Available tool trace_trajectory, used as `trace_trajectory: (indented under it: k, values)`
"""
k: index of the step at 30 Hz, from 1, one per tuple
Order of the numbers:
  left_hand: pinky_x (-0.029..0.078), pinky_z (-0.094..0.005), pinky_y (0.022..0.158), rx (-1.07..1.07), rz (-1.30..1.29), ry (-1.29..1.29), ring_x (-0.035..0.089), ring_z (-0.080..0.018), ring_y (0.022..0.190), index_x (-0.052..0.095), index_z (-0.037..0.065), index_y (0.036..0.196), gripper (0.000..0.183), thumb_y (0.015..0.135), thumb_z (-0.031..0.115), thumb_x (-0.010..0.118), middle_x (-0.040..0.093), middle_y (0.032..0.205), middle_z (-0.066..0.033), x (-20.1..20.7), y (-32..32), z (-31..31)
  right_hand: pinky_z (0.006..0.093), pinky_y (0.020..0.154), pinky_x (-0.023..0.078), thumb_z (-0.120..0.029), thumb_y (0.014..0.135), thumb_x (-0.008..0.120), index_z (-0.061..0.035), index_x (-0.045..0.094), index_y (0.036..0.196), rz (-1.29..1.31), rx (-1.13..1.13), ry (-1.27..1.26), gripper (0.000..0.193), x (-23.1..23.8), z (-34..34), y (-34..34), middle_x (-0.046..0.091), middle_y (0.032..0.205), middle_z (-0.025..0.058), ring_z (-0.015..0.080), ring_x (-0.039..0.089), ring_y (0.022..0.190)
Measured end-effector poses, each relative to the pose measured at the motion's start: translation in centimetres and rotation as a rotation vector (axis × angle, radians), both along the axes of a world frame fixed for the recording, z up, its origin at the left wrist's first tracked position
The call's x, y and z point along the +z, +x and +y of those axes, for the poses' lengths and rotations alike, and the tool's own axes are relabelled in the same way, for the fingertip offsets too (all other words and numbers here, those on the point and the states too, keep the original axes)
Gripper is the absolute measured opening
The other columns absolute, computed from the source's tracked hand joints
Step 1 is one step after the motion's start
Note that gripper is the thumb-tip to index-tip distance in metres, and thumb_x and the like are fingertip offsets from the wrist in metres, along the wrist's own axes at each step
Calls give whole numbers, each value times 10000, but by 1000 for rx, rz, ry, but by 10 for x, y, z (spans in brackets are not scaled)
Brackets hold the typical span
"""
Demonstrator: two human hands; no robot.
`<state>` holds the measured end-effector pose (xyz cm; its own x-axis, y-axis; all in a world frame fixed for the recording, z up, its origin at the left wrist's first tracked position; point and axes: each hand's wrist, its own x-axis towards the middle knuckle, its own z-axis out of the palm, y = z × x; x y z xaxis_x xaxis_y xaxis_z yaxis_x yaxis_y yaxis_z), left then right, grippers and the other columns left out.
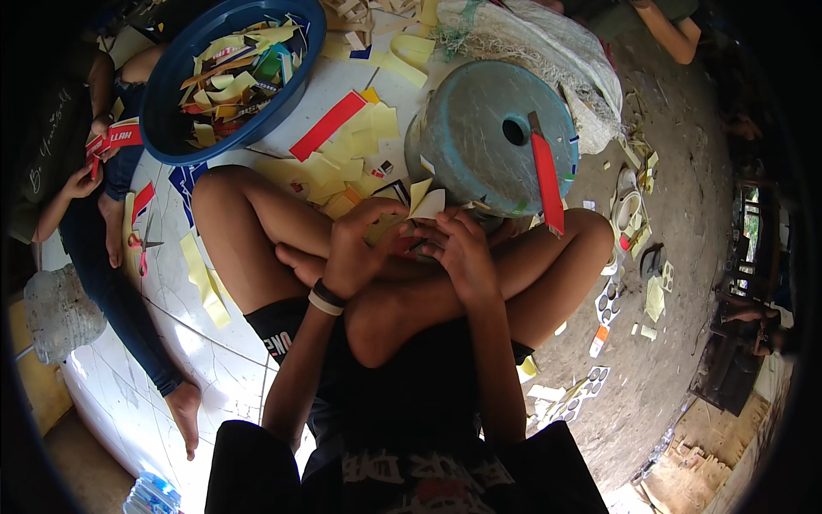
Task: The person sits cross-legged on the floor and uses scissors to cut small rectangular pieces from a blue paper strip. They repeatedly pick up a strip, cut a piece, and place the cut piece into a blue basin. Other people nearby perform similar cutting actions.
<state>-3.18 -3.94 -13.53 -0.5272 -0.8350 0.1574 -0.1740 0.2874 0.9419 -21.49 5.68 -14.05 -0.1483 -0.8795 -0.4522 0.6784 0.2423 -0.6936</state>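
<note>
A small strip of sticker paper (425,202), white on one face and pale yellow on the other, stands up between my fingertips. Its two layers spread apart at the top like a V. My left hand (360,244), with dark and light bands on the wrist, pinches it from the left. From the other side, the bent fingers of my right hand (462,253) close on its lower right edge. Both hands are above my crossed legs. Just beyond them stands an upturned blue-grey bucket (479,111) with a round hole, and a red strip (546,176) lies across it.
A blue basin (154,128) full of paper scraps is at the far left. Yellow scraps (364,137) and a red strip (328,125) lie on the tiles. At left, a person (73,180) holds red strips near scissors (144,244). A white sack (548,43) lies behind the bucket.
</note>
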Motion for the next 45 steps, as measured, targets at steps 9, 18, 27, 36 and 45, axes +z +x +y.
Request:
trace_trajectory:
  k: [9, 18, 27, 36, 45]
  values:
    - [567, -310, 870, 35, 48, -58, 742, -195, 969, 742, -4, 1071, 151, 923, -28, 724, 770, 1039, -106, -1, -2, -1, 324, 858, 516, -231, 1036, 648, -103, 637, 1107, -5, -1, 57, 147, 7, -6, 3, 736, 1168, 101, 177, 698, 1016]
    - [551, -298, 796, 85, 81, 218, 714, -157, 880, 722, -16, 1015, 102, 920, 13, 740, 743, 934, -96, -6, 1, 0, 320, 855, 515, -236, 1032, 645, -94, 646, 1079, 44, 48, 57, 150, 3, -7, 5, 743, 1161, 105, 175, 701, 1044]
    - [547, -307, 766, 139, 29, 56, 714, -186, 846, 726, -11, 1033, 106, 939, 35, 748, 716, 946, -110, -10, -1, -1, 316, 846, 513, -259, 1018, 657, -92, 662, 1079, 26, 65, 84, 178, 4, -7, 2, 747, 1132, 102, 167, 705, 1031]
    - [552, -337, 793, 281, 32, -33, 727, -245, 868, 723, -14, 1019, 101, 932, 30, 746, 734, 943, -139, -11, -2, -5, 376, 879, 524, -271, 985, 680, -97, 663, 1126, -15, 82, 142, 225, 1, -7, -3, 729, 1112, 104, 213, 690, 1025]
    - [550, -322, 793, 485, 66, 16, 719, -205, 857, 717, -29, 1037, 110, 977, 63, 726, 751, 926, -135, -11, 2, -10, 312, 828, 526, -225, 961, 692, -78, 667, 1103, 102, 167, 116, 206, -1, -7, -2, 733, 1059, 65, 158, 687, 971]
